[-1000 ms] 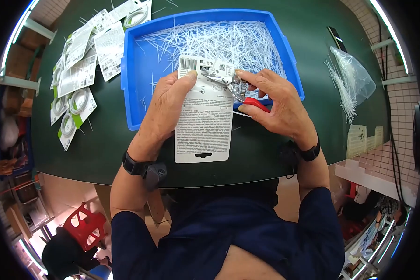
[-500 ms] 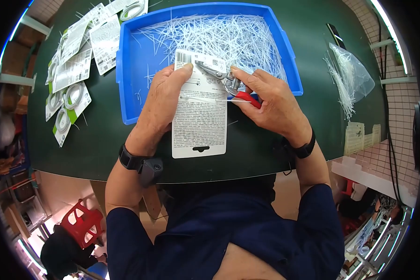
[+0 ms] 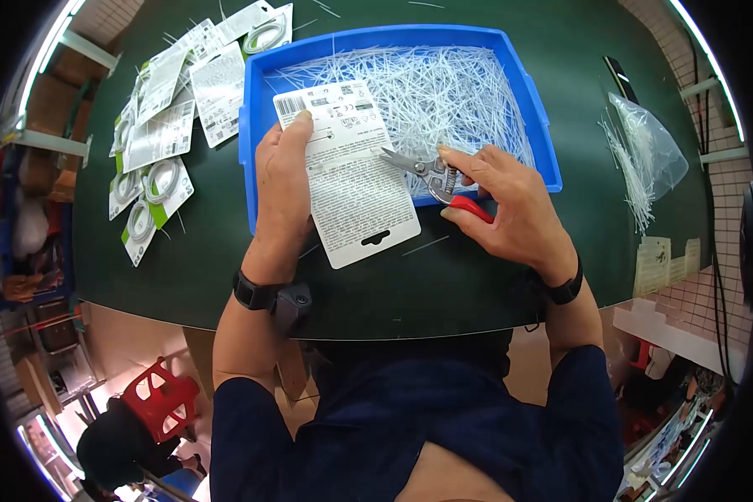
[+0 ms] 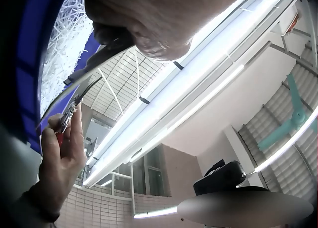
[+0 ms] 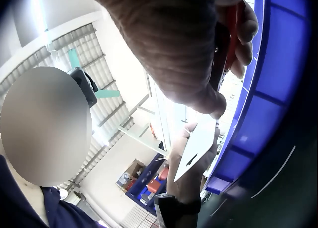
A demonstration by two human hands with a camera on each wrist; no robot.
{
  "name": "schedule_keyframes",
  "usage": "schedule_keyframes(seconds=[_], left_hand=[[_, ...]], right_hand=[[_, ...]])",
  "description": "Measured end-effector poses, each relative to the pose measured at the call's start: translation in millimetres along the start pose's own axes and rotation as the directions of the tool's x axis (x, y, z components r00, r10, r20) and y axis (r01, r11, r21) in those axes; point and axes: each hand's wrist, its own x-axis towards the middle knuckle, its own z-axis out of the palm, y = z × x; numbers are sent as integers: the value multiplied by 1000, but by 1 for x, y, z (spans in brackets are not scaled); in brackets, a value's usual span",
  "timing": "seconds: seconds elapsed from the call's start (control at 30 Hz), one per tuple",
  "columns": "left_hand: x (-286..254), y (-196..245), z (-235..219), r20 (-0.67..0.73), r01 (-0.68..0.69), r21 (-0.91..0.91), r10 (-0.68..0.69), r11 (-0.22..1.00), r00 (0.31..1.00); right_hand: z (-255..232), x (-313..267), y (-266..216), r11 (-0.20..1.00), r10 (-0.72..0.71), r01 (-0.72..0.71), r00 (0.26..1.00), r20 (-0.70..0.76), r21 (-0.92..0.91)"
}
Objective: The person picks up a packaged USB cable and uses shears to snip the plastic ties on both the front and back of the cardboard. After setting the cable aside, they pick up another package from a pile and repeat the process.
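Note:
My left hand (image 3: pixel 283 188) holds a white printed packaging card (image 3: pixel 364 197) by its upper left edge, thumb on the face near the barcode. The card is tilted, its slotted hanging end towards me and its top over the blue tray. My right hand (image 3: pixel 514 205) grips a pair of red-handled snips (image 3: pixel 437 180) with a coil spring. Their metal blades are slightly parted and point left, with the tips at the card's right edge. In the left wrist view the right hand (image 4: pixel 64 161) with the snips shows beyond the card's edge.
A blue tray (image 3: pixel 247 159) holds a heap of thin white plastic strips (image 3: pixel 452 100). Several carded coils of white cable (image 3: pixel 161 180) are piled at the left. At the right lies a clear bag (image 3: pixel 653 151) with white strips. A loose strip (image 3: pixel 427 245) lies near the card.
The blades have gone from over the card's barcode end down to its right edge. The card has turned, its top swinging left. A white strip seen across it now shows on the table.

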Motion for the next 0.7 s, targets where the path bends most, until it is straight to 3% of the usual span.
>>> schedule_keyframes(seconds=[0.27,0.37,0.7], left_hand=[[-7,-6,8,14,-42,23,42,999,999],[-10,-11,14,0,-62,-128,62,990,998],[-15,-28,17,-30,-142,-147,139,979,990]], right_hand=[[7,0,-14,998,30,-31,999,-11,-56],[7,1,-14,995,21,-27,998,-64,-93],[18,-6,-26,987,113,-113,994,-14,-111]])
